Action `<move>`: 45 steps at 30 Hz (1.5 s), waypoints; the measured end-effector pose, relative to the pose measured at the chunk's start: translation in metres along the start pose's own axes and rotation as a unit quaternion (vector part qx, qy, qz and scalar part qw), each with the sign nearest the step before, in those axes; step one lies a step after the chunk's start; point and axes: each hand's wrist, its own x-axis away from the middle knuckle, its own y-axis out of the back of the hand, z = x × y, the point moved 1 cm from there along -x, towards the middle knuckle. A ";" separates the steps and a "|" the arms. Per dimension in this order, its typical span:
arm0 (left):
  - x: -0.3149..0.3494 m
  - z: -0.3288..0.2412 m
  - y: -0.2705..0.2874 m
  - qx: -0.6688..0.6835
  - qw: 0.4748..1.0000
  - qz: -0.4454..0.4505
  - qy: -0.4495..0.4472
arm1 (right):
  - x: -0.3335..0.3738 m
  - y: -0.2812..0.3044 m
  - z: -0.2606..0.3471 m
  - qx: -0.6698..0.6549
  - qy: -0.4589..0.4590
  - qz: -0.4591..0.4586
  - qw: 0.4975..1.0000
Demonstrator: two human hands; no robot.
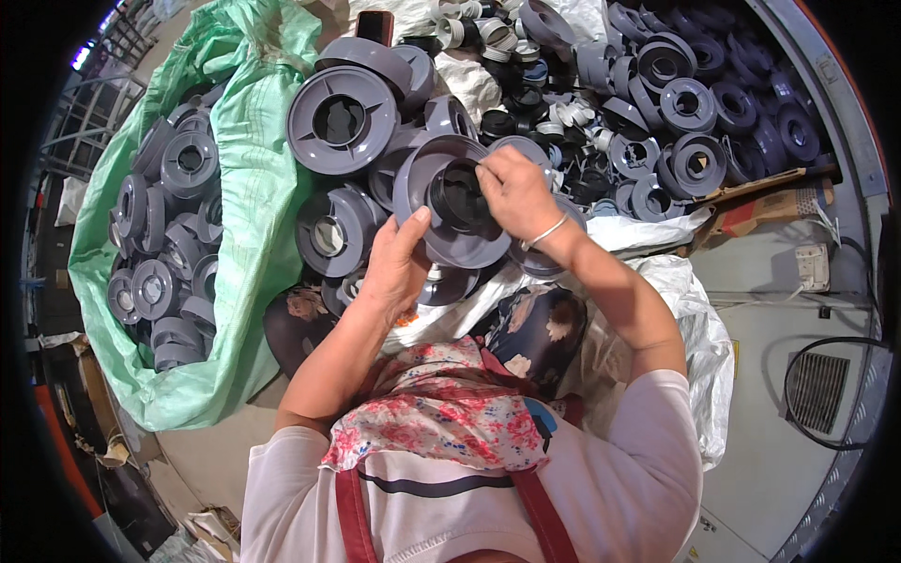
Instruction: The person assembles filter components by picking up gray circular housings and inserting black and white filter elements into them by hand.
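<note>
A grey round plastic fitting (419,183), with a wide flange and a raised inner collar, is tilted up above my lap. My left hand (399,261) grips its lower left rim, thumb on the face and fingers behind. Inside the collar sits a black ring (458,195). My right hand (518,192) is closed at the collar's right edge, fingertips pinched together over the black ring; what they grip is partly hidden. Similar grey fittings lie around the held one, including a large one (305,122) with a dark centre and another (324,235) near my left wrist.
At left, an open green woven sack (258,178) holds several grey fittings (155,286). Loose black and white rings (526,98) lie in a heap ahead, beside more grey fittings (690,103). Cardboard (765,216), white plastic sheeting (699,324) and a black cable (793,375) are at right.
</note>
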 end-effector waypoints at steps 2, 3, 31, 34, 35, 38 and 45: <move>0.002 0.003 -0.005 0.035 0.999 0.024 0.011 | 0.004 0.001 0.013 0.001 -0.009 0.020 1.000; 0.004 0.003 -0.006 0.018 1.000 0.020 0.006 | 0.004 0.002 0.017 -0.045 -0.025 0.040 0.998; 0.018 -0.001 -0.004 -0.068 0.990 0.054 0.107 | 0.034 0.030 0.030 0.045 0.048 0.247 0.967; 0.017 0.006 -0.005 -0.096 0.993 0.051 0.042 | 0.031 0.024 0.033 -0.098 -0.175 0.151 0.968; 0.018 0.005 -0.005 -0.091 0.994 0.038 0.048 | 0.021 0.033 0.036 -0.208 -0.440 0.292 0.823; 0.020 0.000 -0.010 -0.067 0.996 0.018 0.060 | 0.023 0.041 0.012 -0.183 -0.446 0.454 0.749; 0.027 0.012 -0.001 -0.222 0.974 0.039 -0.004 | 0.046 0.022 0.034 -0.168 -0.300 0.242 0.907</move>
